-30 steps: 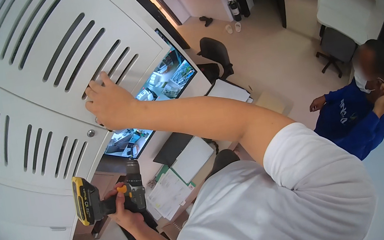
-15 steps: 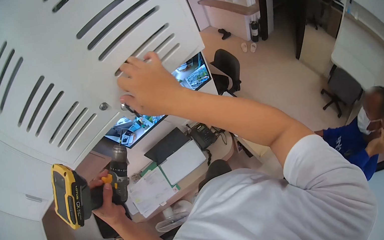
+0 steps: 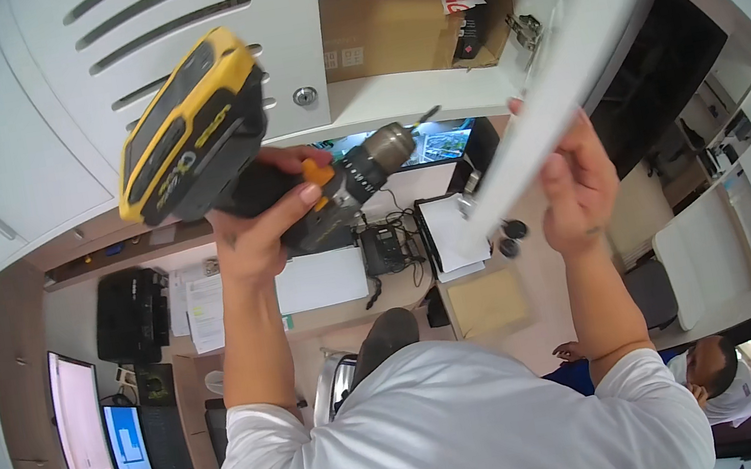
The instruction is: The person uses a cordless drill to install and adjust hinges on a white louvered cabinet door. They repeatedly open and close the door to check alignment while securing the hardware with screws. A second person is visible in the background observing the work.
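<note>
A: "Landmark?"

B: "One white, smooth-panelled cabinet. From where I stand, everything else is placed by it."

A: "Item one?"

B: "One yellow-and-black cordless drill with a grey metal chuck and a slim dark bit. Location: before the cabinet's lower edge, bit pointing toward the open door's side. Contact: none that I can make out. Held by: the left hand, closed around the black handle."

A: "Item two?"

B: "One flat white cabinet door, blurred, swung out at the cabinet's right. At its edge, the right hand, fingers showing on both sides of the panel. Whether they grip it or merely rest there, I cannot tell."

A: "Contents and fittings?"

B: "Inside the cabinet: one brown cardboard box, red-and-white tape across it. On the cabinet's right side: one metal hinge. At the cabinet's left: one closed, white slotted door with a round metal lock."

A: "Step in hand?"

B: "Handling the open door, I judge, with the drill at the ready."

A: "The next move calls for?"

B: "A steadied door, I'd say, and a bit clear of box and panel."
</note>
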Available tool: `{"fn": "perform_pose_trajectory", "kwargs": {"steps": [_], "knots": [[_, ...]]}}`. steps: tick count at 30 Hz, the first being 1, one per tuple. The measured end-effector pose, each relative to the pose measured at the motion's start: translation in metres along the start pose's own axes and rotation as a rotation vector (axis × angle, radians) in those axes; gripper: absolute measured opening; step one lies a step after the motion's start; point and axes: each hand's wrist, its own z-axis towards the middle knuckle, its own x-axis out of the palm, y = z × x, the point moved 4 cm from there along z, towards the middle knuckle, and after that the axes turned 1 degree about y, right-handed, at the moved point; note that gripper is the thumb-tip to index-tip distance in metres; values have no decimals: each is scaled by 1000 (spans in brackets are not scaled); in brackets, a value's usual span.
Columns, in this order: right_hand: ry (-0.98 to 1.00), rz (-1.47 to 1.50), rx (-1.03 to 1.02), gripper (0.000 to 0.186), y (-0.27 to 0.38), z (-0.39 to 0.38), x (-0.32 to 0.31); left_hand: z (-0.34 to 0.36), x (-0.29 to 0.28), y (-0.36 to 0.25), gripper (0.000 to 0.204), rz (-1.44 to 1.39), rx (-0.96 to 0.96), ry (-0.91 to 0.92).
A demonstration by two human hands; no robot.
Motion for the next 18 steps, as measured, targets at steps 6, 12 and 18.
{"fn": "perform_pose_trajectory", "kwargs": {"steps": [6, 12, 18], "knots": [[-117, 421, 95, 57, -10, -29, -30, 33, 25, 11, 29, -27, 8, 113], [-249, 965, 283, 77, -28, -48, -45, 56, 39, 34, 32, 319, 150, 198], [-127, 972, 316, 83, -37, -48, -64, 102, 65, 40, 39, 794, 474, 346]]}}
